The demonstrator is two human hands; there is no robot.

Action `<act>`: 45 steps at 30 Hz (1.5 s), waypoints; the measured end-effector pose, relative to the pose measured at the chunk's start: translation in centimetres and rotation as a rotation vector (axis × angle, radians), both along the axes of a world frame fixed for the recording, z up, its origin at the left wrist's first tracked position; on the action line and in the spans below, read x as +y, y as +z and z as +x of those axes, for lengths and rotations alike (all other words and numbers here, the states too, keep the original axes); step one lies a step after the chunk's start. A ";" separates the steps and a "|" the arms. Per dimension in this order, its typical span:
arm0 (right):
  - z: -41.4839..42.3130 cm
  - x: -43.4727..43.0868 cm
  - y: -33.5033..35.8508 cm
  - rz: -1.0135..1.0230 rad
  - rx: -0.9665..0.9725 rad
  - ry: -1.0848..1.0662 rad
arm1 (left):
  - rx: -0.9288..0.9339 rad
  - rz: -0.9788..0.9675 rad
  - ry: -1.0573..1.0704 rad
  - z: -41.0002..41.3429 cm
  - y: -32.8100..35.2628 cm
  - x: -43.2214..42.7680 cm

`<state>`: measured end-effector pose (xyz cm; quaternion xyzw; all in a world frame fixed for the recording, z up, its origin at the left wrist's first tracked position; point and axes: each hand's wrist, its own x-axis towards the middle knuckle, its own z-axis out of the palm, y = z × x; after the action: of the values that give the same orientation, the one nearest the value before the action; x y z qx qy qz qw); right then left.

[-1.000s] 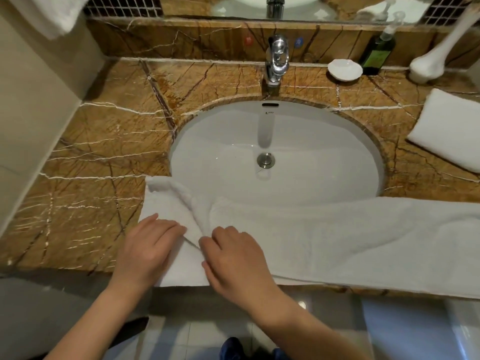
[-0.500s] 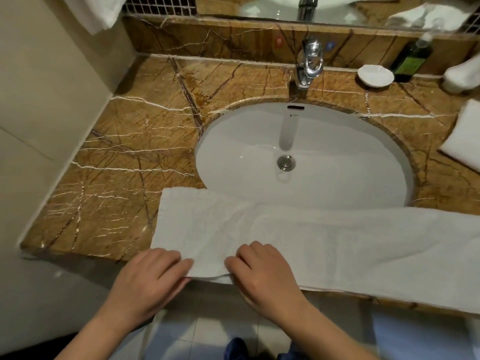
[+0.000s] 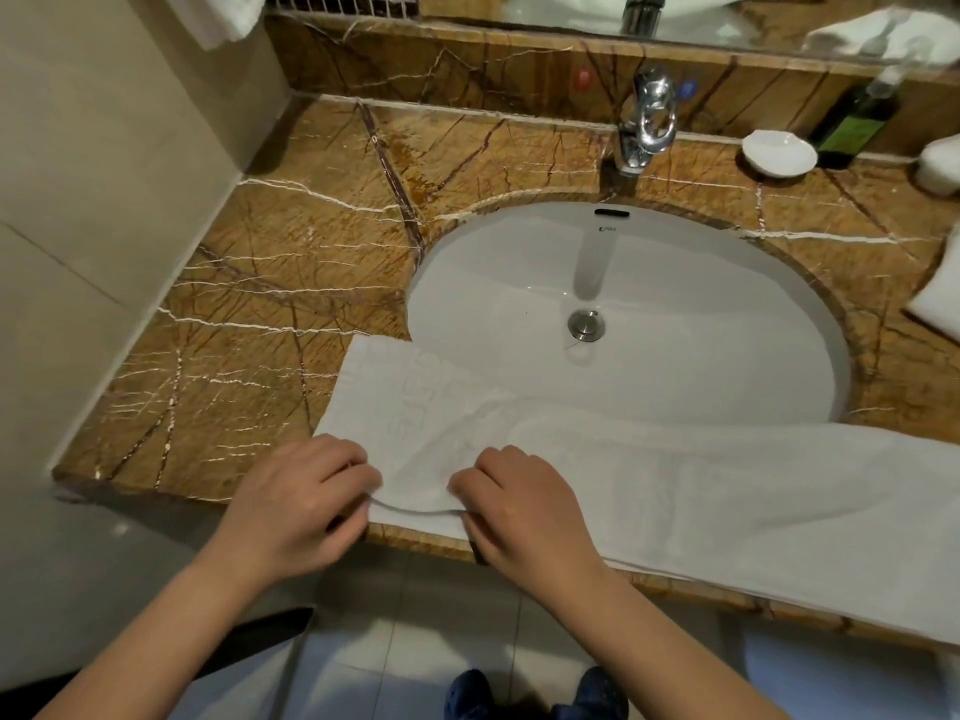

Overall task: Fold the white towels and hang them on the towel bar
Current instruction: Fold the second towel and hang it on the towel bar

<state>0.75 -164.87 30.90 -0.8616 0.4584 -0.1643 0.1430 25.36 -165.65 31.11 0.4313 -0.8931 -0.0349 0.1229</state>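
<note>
You're pinching the near long edge of the white towel (image 3: 649, 475) at the front edge of the counter (image 3: 249, 366), both hands close together near the towel's left end. Left hand (image 3: 301, 506) is curling knuckles-up, fingers closing on the hem by the near-left corner; right hand (image 3: 524, 506) is just beside it, fingers tucking under the same lifted edge. Both forearms are coming in from below, wrists low over the counter lip

To do this fold well: keep both grips level so the lifted hem is staying straight, carry it away from you in one line, and match it to the far long edge before pressing flat. Judging by the slack, the stretch over the sink (image 3: 675, 304) could be sagging into the bowl, so keep tension sideways

The towel is lying lengthwise along the front edge, left end on the counter, middle bridging the sink's near rim, right end running off frame. Farther back, another folded towel (image 3: 935, 304) is sitting at the counter's right edge, faucet (image 3: 647, 122) at the back edge; a towel (image 3: 218, 13) is already hanging at upper left
</note>
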 end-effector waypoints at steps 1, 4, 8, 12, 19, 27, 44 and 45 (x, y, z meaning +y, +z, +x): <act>0.0 0.0 -0.1 -0.005 0.005 0.001 | 0.010 0.021 0.005 -0.2 -0.2 0.3; 0.1 -0.2 0.0 -0.025 0.014 0.002 | 0.022 0.052 0.024 -0.6 -0.7 0.7; 0.3 -0.8 1.1 -0.184 0.016 0.119 | 0.035 0.044 0.035 -0.8 -0.7 0.7; 0.0 0.1 0.5 -0.177 0.104 0.228 | 0.016 0.034 0.029 -0.6 -0.8 0.8; -1.2 0.3 0.0 -0.029 -0.168 0.045 | 0.026 0.045 0.097 0.2 0.3 0.7; -3.1 1.1 -1.6 0.214 0.233 -0.639 | 0.044 0.192 0.350 -8.9 0.4 -1.6; -8.4 1.7 -1.1 0.276 0.301 -0.671 | -0.152 0.282 0.605 -4.0 -2.0 -0.6; -8.7 1.8 -1.1 0.284 0.299 -0.673 | -0.164 0.283 0.605 -3.9 -2.0 -0.6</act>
<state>-7.91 -163.04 29.77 -0.6494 0.7491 -0.0098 0.1306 21.44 -166.28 29.13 0.6909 -0.7178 -0.0858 -0.0055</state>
